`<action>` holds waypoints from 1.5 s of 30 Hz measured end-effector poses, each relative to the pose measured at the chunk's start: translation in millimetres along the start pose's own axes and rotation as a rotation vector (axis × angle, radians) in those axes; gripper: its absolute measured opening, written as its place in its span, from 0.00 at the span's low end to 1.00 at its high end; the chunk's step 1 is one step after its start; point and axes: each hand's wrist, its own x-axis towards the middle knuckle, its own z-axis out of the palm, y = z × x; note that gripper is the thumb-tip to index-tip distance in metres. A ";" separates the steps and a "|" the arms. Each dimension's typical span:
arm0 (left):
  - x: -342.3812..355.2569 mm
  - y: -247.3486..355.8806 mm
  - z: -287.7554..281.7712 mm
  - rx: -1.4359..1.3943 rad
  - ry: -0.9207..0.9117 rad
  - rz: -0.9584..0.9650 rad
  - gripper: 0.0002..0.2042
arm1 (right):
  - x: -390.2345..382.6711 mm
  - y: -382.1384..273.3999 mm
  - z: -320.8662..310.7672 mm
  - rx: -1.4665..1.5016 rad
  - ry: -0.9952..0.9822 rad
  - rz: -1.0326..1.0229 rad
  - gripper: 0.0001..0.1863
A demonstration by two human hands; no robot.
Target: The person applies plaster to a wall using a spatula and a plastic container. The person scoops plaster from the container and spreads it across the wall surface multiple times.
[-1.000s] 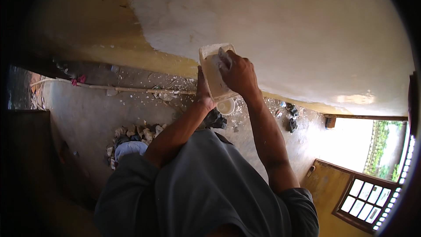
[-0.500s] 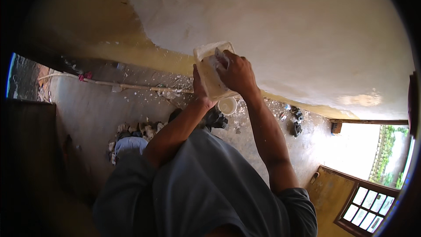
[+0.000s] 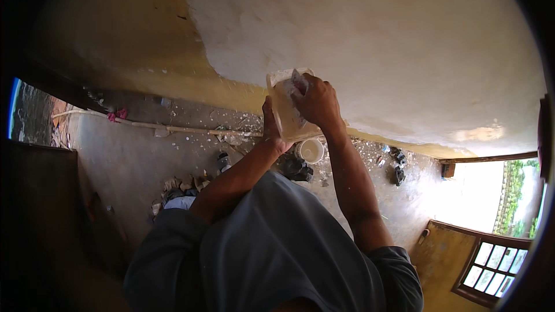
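Note:
A translucent, cream-coloured rectangular plastic tray point(image 3: 282, 114) is tilted in my left hand point(image 3: 274, 134), which grips it from the left and below, fingers along its side. My right hand point(image 3: 320, 100) is closed on a flat, whitish-smeared scraper point(image 3: 298, 77) held against or just over the tray's inside; the contact point is hidden by my fingers. Behind both hands rises a wall, yellowed at the left, with a large smooth pale coated area point(image 3: 393, 34) across the middle and right.
Along the wall's foot lie a long pole point(image 3: 191, 129), white flakes, a pink bundle point(image 3: 116, 114) and dark bags point(image 3: 399, 175). A white bucket point(image 3: 310, 151) stands below the tray. Rubble point(image 3: 178, 184) lies left of my body. A bright doorway point(image 3: 471, 193) and a yellow windowed panel point(image 3: 442, 260) are at right.
The tray and both hands sit slightly lower in the view than before, as does much of the floor. My right hand and scraper shifted a little within the tray area.

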 end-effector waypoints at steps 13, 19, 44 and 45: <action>18.5 62.5 -18.7 -0.002 -0.019 -0.100 0.36 | 18.2 -23.0 24.3 0.047 0.137 0.159 0.22; 25.7 51.6 -11.6 -0.025 -0.089 -0.175 0.36 | 24.1 -4.2 15.3 -0.020 0.187 0.199 0.20; 45.9 2.5 22.0 0.106 -0.082 -0.213 0.38 | -5.9 37.2 -25.9 0.024 0.399 0.291 0.24; 43.0 1.5 25.4 0.110 -0.065 -0.225 0.38 | -5.6 37.6 -19.2 0.016 0.433 0.254 0.24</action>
